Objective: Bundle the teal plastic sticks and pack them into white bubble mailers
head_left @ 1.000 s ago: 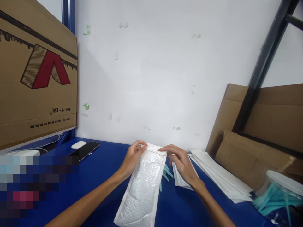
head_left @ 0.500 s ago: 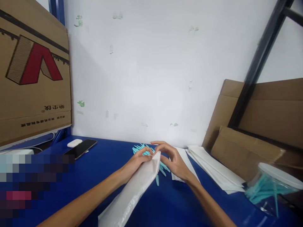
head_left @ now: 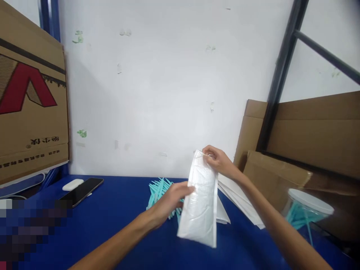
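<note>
A white padded envelope (head_left: pixel 200 202) hangs upright, slightly tilted, above the blue table. My right hand (head_left: pixel 221 162) pinches it at the top right corner. Along its left edge, my left hand (head_left: pixel 170 204) grips it, thumb on the front face and fingers mostly hidden behind. A pile of thin teal plastic sticks (head_left: pixel 158 192) lies on the table behind my left hand, partly covered by the hand and the envelope. Just right of the held envelope, another white envelope (head_left: pixel 223 213) lies flat, partly hidden.
More white envelopes (head_left: pixel 239 204) lie to the right. Beyond my right forearm stands a clear tub (head_left: pixel 306 210) of teal sticks with a white lid. A phone (head_left: pixel 83 191) and a white case (head_left: pixel 73 184) lie left. Cardboard boxes (head_left: pixel 33 112) flank both sides.
The envelope has swung from lying slanted toward me to hanging upright, its face now showing. My right hand has moved up to its top corner; my left hand has slid to its side edge.
</note>
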Tool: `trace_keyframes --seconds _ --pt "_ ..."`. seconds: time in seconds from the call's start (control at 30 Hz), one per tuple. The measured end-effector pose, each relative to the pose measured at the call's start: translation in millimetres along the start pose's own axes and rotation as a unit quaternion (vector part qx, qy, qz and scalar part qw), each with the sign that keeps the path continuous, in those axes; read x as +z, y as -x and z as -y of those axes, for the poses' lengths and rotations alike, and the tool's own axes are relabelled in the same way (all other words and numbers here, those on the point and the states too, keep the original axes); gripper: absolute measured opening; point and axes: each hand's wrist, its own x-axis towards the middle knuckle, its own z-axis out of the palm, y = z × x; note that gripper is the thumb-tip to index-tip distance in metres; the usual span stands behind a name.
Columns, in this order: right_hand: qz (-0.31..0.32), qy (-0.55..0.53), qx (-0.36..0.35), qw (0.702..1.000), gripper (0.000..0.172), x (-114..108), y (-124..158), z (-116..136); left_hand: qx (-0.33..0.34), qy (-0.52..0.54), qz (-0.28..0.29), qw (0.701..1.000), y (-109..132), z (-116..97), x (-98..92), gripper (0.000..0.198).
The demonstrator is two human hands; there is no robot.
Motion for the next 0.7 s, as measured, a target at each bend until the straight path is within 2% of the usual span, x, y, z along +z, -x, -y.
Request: trace_keyframes --seconds 0.07,0.17,0.23,0.33,0.4,0.47,0.53,0.6,0.7 --pt "0.077 0.077 0.038 0.993 0.015 -13.9 -14.2 -25.8 -0.008 -0.074 -0.039 0.996 -23.0 8.7 10.2 0.037" --pt "0.126 0.125 0.079 0.981 0.012 -13.0 -26.3 -66.8 -0.032 -0.141 -0.094 0.985 -60.1 27.2 18.0 0.045" --pt "0.143 0.155 0.113 0.971 0.013 1.2 -23.8 -91.5 -0.041 -0.220 -0.130 0.966 -74.0 39.7 20.9 0.054" --pt "0.171 0.183 0.156 0.955 0.025 35.0 -5.2 -120.0 -0.006 -0.313 -0.158 0.937 -67.5 60.6 29.0 0.063" --pt "0.179 0.197 0.180 0.947 0.030 58.6 11.1 -132.4 0.072 -0.488 -0.135 0.859 -50.3 76.8 38.0 0.065" --pt "0.177 0.206 0.194 0.943 0.032 76.5 24.9 -140.3 0.115 -0.573 -0.048 0.810 -33.9 91.9 48.0 0.061" --pt "0.164 0.212 0.198 0.943 0.032 84.4 33.6 -145.0 0.134 -0.631 -0.004 0.764 -27.0 102.4 56.8 0.060" --pt "0.145 0.223 0.196 0.944 0.032 81.1 37.8 -147.7 0.137 -0.681 0.022 0.718 -31.9 106.8 62.3 0.063" --pt "0.106 0.265 0.195 0.939 0.024 59.3 42.6 -148.9 0.125 -0.732 0.048 0.668 -51.8 106.3 63.4 0.070"
